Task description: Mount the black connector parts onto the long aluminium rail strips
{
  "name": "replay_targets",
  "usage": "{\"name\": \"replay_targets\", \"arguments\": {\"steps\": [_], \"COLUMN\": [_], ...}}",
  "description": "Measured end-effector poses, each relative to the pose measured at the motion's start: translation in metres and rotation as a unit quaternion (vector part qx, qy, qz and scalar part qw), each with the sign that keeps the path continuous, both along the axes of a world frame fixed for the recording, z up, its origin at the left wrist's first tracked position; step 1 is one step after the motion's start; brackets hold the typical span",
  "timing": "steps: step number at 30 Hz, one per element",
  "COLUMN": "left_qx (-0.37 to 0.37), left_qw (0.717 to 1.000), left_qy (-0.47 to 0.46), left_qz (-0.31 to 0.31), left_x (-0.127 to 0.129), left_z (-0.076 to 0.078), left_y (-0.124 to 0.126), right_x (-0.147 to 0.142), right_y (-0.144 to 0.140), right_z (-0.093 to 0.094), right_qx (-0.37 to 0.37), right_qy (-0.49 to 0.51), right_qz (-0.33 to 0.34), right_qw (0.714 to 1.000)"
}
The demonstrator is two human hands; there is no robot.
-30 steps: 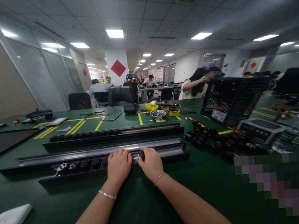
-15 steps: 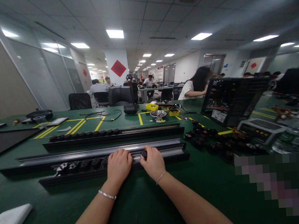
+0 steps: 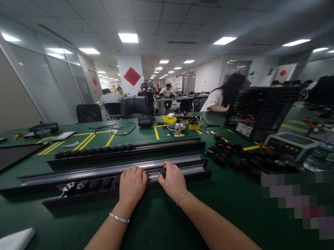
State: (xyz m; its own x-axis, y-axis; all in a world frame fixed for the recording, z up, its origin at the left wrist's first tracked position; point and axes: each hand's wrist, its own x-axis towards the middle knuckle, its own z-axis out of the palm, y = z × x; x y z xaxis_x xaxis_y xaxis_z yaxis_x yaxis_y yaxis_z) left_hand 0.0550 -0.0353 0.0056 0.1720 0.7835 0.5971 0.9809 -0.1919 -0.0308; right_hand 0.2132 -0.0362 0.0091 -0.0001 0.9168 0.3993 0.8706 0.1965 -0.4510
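In front of me lies a long black rail (image 3: 80,199) with a shiny metal channel. Several small black round parts (image 3: 93,182) sit side by side in its left half. My left hand (image 3: 132,185) is closed over the rail at the right end of this row, its fingertips hidden behind. Just to the right, my right hand (image 3: 173,183) pinches one more small black part (image 3: 162,173) above the channel between thumb and fingers. What kind of part it is, I cannot make out.
Behind lie a second rail (image 3: 87,171) and a third rail (image 3: 168,147) carrying similar parts. A loose pile of black parts (image 3: 234,154) is at the right, beside an open computer case (image 3: 260,112), a power supply (image 3: 294,144) and a bottle (image 3: 326,154). A co-worker (image 3: 215,98) sits beyond.
My right hand, with the small black part in it, has shifted slightly to the right, away from my left hand. The left hand stays on the rail. The co-worker has leaned towards the computer case.
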Motion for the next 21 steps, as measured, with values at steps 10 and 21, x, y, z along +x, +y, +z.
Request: {"name": "replay_targets", "arguments": {"steps": [10,21], "left_qx": [0.005,0.003], "left_qw": [1.000,1.000], "left_qy": [-0.008,0.001], "left_qz": [-0.009,-0.005], "left_x": [0.0001,0.0000], "left_z": [0.0001,-0.0006], "left_y": [-0.0003,0.0001], "right_x": [0.0048,0.0092], "right_y": [0.0000,0.0000], "right_z": [0.0010,0.0018], "right_qx": [-0.009,-0.010], "right_qy": [0.008,0.003], "right_qz": [-0.011,-0.013], "right_qw": [1.000,1.000]}}
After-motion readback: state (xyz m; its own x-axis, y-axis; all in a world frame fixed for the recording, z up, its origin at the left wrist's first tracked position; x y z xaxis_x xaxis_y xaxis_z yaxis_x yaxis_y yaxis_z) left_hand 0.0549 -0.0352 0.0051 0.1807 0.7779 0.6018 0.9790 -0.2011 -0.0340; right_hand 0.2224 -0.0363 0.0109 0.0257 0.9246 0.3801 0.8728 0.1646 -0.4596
